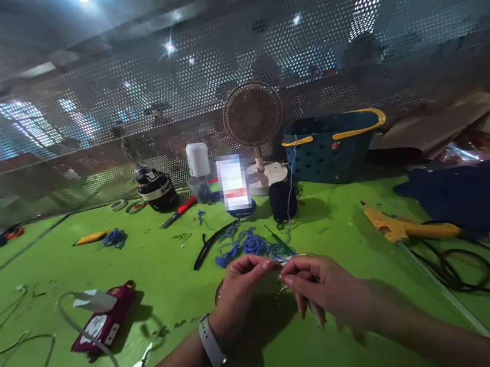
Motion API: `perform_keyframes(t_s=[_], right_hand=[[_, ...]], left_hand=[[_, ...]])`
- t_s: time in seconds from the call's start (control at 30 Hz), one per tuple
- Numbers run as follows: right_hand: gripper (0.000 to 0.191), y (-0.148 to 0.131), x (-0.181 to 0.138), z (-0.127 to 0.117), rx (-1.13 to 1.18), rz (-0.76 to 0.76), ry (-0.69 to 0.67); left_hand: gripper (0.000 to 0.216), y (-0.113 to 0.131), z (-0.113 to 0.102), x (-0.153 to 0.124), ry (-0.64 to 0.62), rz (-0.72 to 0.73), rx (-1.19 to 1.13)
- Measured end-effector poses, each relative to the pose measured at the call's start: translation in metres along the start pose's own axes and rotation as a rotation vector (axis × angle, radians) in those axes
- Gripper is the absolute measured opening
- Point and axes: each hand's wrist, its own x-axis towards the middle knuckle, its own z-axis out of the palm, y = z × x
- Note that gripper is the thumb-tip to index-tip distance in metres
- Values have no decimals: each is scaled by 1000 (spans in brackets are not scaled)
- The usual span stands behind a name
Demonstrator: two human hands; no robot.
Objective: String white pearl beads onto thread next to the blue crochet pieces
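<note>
In front of the desk fan [253, 114], left hand [240, 288] and right hand [324, 287] each pinch the blue yarn [252, 244]; the maroon pouch [105, 320] has unreadable lettering.

The bench [157, 266] is bright green. Blue yarn [246, 246] lies at centre frame, a black spool [282, 201] behind it. Upper right, the basket [330, 152] is teal with yellow rim. The glue gun [400, 227] is yellow, the pouch [105, 320] magenta, the wristband [211, 341] white.

No legible text anywhere
</note>
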Motion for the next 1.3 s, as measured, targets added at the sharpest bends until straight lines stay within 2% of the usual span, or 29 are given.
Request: perform_keyframes(t_s=[0.13, 0.37, 0.57, 0.67, 0.77, 0.83, 0.93, 1.03, 1.13, 1.2, 1.3], right_hand=[[27, 0, 1, 2, 8, -25, -5], [32, 9, 7, 4, 89, -31, -3], [25, 4, 7, 5, 95, -29, -1], [16, -9, 0, 7, 123, -42, 13], [25, -14, -5, 6, 143, -91, 9], [29, -14, -6, 2, 13, -120, 47], [33, -12, -5, -4, -307, -286, 208], [19, -11, -2, -9, -441, -561, 331], [10, -15, -2, -11, -381, -705, 367], [9, -21, -4, -14, -276, -671, 342], [18, -33, -9, -22, -7, -528, 214]], left_hand=[[20, 3, 4, -5, 15, 42, 66], [7, 4, 8, -9, -55, 104, 108], [7, 3, 4, -6, -75, 199, 183], [8, 4, 5, -9, -124, 192, 275], [8, 4, 4, -10, -130, 255, 412], [8, 5, 4, -9, -145, 318, 519], [10, 8, 5, -7, -201, 426, 693], [9, 12, 11, -6, -228, 529, 815], [8, 18, 22, -6, -229, 589, 868], [8, 21, 29, -6, -245, 552, 901], [10, 23, 34, -5, -287, 421, 951]])
